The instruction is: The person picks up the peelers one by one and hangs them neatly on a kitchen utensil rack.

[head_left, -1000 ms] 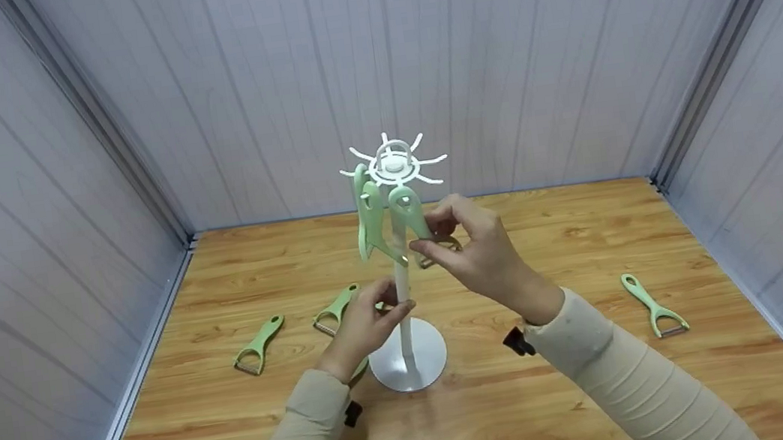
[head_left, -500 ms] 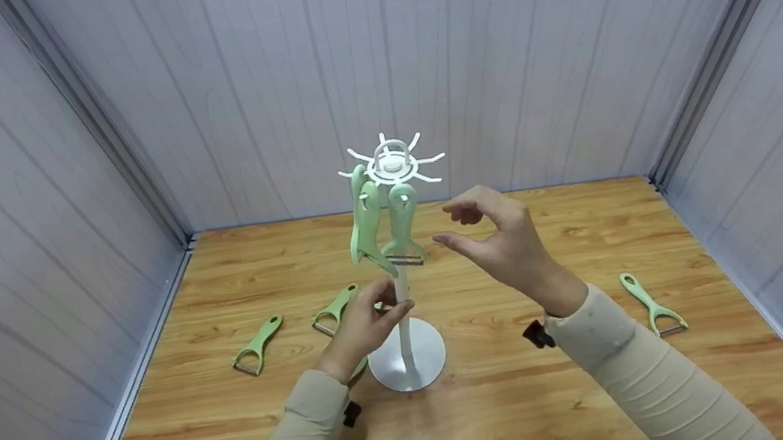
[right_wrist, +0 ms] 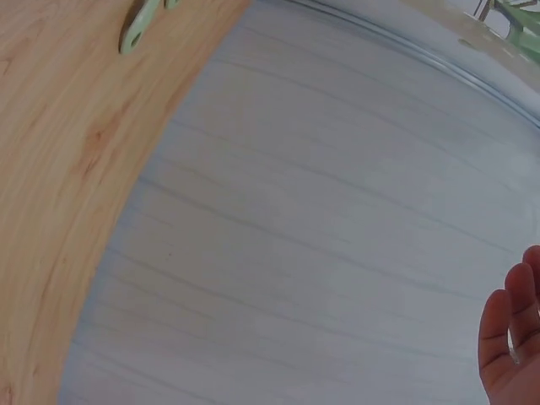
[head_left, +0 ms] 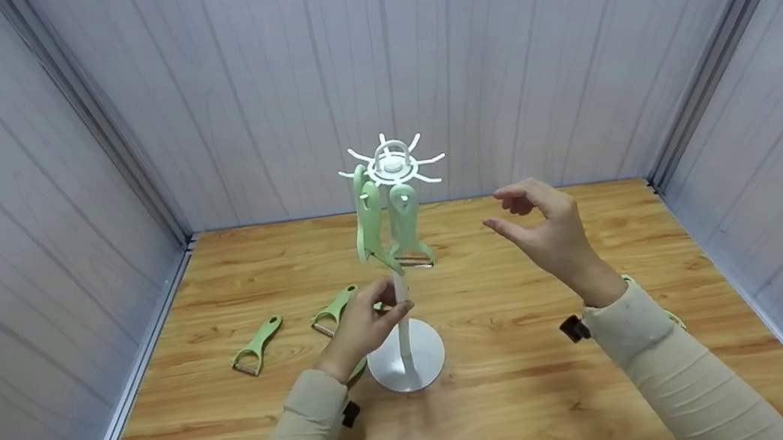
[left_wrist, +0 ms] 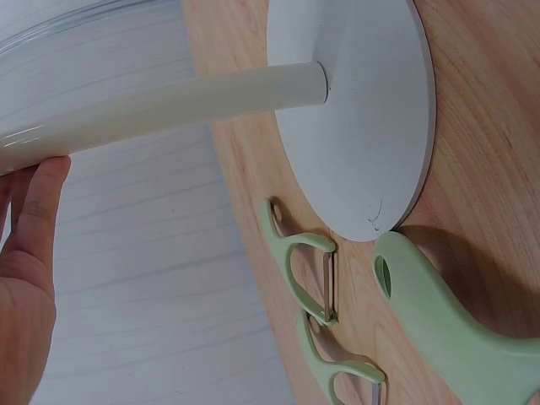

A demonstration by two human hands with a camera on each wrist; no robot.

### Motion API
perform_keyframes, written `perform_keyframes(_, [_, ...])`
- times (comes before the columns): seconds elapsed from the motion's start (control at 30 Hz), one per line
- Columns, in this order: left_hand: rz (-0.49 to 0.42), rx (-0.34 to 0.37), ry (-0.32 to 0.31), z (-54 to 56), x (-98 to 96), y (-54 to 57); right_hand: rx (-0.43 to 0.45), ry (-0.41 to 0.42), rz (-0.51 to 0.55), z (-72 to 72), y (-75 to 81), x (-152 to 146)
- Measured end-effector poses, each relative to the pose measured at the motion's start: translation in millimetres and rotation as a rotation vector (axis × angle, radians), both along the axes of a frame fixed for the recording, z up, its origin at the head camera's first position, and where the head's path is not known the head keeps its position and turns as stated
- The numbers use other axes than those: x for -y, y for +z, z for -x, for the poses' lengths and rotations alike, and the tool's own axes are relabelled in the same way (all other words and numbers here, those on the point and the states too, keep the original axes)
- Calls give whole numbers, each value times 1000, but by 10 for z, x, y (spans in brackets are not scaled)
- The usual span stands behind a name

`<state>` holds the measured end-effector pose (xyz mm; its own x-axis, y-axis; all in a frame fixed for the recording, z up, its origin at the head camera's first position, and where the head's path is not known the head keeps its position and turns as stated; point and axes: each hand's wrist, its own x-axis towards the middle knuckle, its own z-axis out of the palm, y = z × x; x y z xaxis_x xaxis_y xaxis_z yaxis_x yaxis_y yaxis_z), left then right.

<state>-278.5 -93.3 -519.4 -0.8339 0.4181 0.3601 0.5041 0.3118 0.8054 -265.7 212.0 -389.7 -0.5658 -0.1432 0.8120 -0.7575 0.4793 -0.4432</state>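
A white rack with a ring of curved hooks stands upright on a round base. Several pale green peelers hang by their handle holes from its hooks. One peeler hangs on the front hook; another peeler is left of it, overlapping one behind. My left hand grips the pole low down, fingers and thumb around it. Away to the right of the rack, my right hand is in the air, fingers loosely bent, thumb apart, holding nothing.
On the wooden table, left of the base, lie a peeler and another peeler. A further peeler lies beside the base, mostly hidden by my left hand. Right, a peeler is mostly behind my sleeve. Panel walls enclose the table.
My right hand has let go of the front peeler and moved away to the right. That peeler now hangs freely from its hook. My left hand has stayed on the pole.
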Motion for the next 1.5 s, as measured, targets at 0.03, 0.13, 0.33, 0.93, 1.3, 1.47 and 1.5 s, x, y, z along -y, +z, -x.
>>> perform_keyframes(0.03, [0,-3,0,2,-1,-1,6,-9,3,3,-7,-30])
perform_keyframes(0.13, [-7,14,4,5,0,-3,9,-39,1,13,-29,-113])
perform_keyframes(0.33, [-7,40,16,3,8,-11,16,-85,-12,18,-83,-276])
perform_keyframes(0.93, [13,39,18,-7,9,-2,128,-257,18,-22,-264,-790])
perform_keyframes(1.3, [11,19,9,2,9,1,155,-329,20,-2,-411,-1082])
perform_keyframes(1.47, [1,1,-4,10,6,-6,189,-372,21,8,-488,-1214])
perform_keyframes(1.5, [-2,3,-3,10,5,-6,202,-379,25,6,-504,-1237])
